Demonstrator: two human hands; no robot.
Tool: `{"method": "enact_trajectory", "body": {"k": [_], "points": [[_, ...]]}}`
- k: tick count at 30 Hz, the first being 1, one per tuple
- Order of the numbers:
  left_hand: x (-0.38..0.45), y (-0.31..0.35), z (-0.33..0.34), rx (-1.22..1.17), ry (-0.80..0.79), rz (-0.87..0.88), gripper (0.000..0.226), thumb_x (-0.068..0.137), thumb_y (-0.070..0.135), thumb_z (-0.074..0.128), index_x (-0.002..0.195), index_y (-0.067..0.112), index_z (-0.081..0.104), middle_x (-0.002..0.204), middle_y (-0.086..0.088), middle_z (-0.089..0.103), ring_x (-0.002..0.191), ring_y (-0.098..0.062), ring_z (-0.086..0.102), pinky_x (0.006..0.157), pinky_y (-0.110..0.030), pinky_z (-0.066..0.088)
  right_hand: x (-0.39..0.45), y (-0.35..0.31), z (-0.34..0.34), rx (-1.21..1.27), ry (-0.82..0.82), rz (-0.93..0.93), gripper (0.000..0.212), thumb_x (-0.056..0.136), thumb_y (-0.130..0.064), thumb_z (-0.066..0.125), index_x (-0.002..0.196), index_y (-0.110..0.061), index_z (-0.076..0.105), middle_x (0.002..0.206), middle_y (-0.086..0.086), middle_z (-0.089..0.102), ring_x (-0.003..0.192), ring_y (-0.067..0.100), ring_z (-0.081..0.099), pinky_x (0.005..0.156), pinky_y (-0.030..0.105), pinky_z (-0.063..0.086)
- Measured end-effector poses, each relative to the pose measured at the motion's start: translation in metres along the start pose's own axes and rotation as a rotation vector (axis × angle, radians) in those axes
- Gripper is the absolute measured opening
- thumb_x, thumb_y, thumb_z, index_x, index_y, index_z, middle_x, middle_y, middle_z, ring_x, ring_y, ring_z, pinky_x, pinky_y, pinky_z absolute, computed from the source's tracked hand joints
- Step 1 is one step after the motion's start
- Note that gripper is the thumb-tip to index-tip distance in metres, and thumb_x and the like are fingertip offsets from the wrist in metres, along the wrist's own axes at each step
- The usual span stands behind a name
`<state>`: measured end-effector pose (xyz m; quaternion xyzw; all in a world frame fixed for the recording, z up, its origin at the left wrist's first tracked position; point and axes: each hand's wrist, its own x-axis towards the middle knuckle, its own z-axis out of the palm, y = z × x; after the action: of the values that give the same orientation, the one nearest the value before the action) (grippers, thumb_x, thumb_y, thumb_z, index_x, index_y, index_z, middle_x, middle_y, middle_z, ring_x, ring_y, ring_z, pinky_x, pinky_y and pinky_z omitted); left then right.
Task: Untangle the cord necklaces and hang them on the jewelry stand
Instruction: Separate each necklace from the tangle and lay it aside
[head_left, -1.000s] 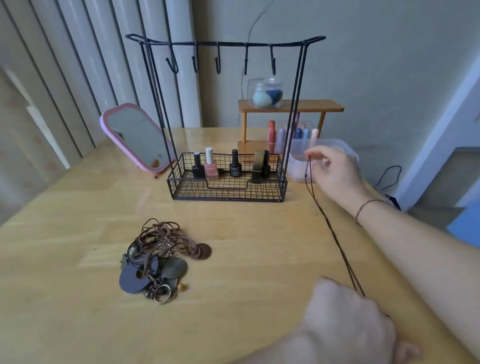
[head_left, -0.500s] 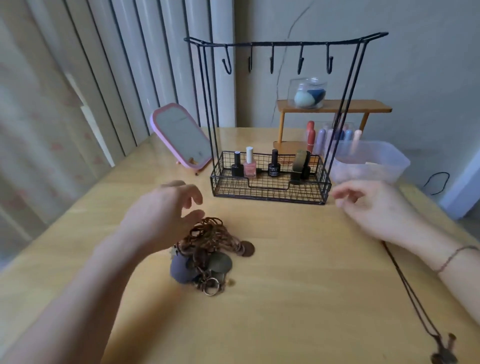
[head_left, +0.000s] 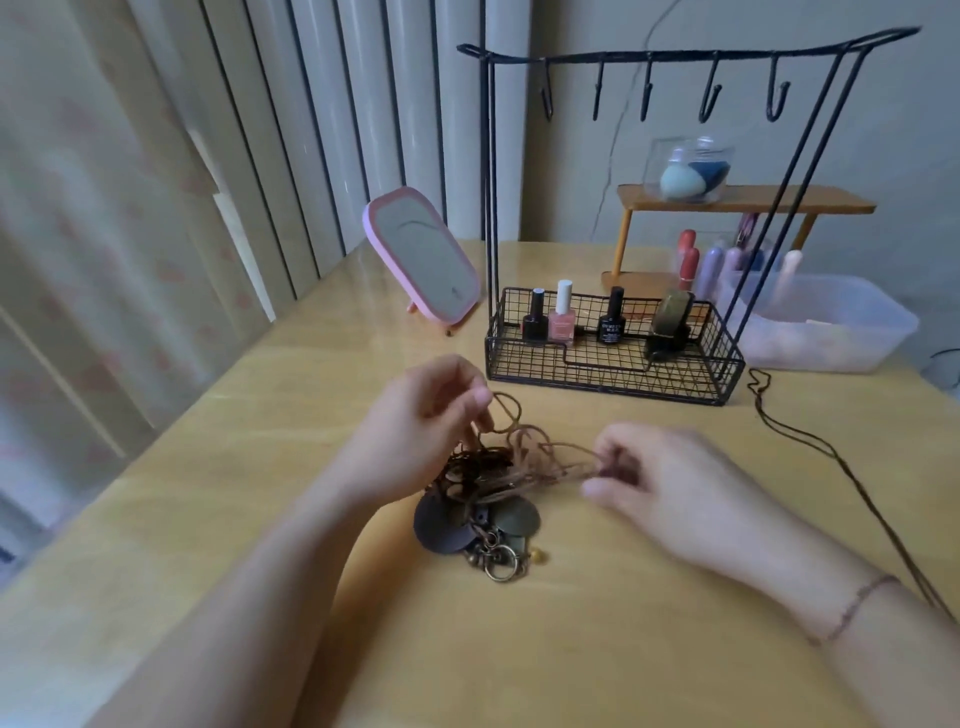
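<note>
I see the tangled pile of cord necklaces (head_left: 483, 499) on the wooden table (head_left: 208, 493), near the front of the black wire jewelry stand (head_left: 613, 343). Round flat pendants (head_left: 441, 525) and a metal ring (head_left: 503, 569) lie at the near end of the pile.

My left hand (head_left: 415, 441) is at the far left side of the pile. Its fingers are curled and pinch a loop of brown cord (head_left: 501, 413), lifted a bit off the pile. My right hand (head_left: 670, 483) is on the right side. Fingers curled too, and they pinch a few brown strands pulled out sideways from the pile. It's a bit blurry, so I can't tell exactly which strands.

One more cord necklace (head_left: 810, 441) lies loose on the table, right of the stand & well apart from the pile.

The stand has 5 hooks (head_left: 711, 98) on its top bar w/ nothing on them. Nail polish bottles (head_left: 562, 314) stand in its basket. A pink mirror (head_left: 421, 260) is left of it, a clear plastic box (head_left: 831, 327) to the right.
</note>
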<state>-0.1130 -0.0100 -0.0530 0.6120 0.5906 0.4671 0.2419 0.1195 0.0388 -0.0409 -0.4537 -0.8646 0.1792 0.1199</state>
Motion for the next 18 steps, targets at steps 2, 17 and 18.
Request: {"method": "enact_trajectory", "body": {"k": [2, 17, 18], "points": [[0.001, 0.002, 0.005, -0.173, 0.029, -0.027, 0.011, 0.099, 0.01, 0.055, 0.088, 0.01, 0.056, 0.068, -0.002, 0.064, 0.059, -0.018, 0.06, 0.058, -0.022, 0.048, 0.001, 0.016, -0.014, 0.22, 0.104, 0.092, 0.02, 0.087, -0.033, 0.072, 0.078, -0.025, 0.056, 0.067, -0.007, 0.071, 0.052, -0.001, 0.057, 0.06, 0.029, 0.046], [0.011, -0.017, 0.008, 0.344, 0.398, -0.116, 0.011, 0.089, 0.017, 0.065, 0.092, 0.027, 0.064, 0.086, 0.01, 0.061, 0.069, -0.002, 0.059, 0.058, -0.003, 0.037, -0.012, 0.036, -0.024, -0.051, 0.394, 0.017, 0.026, 0.082, -0.033, 0.073, 0.106, -0.037, 0.065, 0.108, -0.015, 0.06, 0.103, 0.012, 0.056, 0.082, 0.033, 0.047], [0.01, -0.017, 0.009, 0.329, 0.392, -0.09, 0.014, 0.088, 0.018, 0.066, 0.095, 0.029, 0.064, 0.095, 0.01, 0.059, 0.076, -0.003, 0.06, 0.061, -0.002, 0.037, -0.016, 0.023, -0.022, 0.032, 0.335, -0.115, 0.022, 0.079, -0.036, 0.074, 0.1, -0.037, 0.067, 0.101, -0.018, 0.06, 0.097, 0.005, 0.056, 0.08, 0.032, 0.046]]}}
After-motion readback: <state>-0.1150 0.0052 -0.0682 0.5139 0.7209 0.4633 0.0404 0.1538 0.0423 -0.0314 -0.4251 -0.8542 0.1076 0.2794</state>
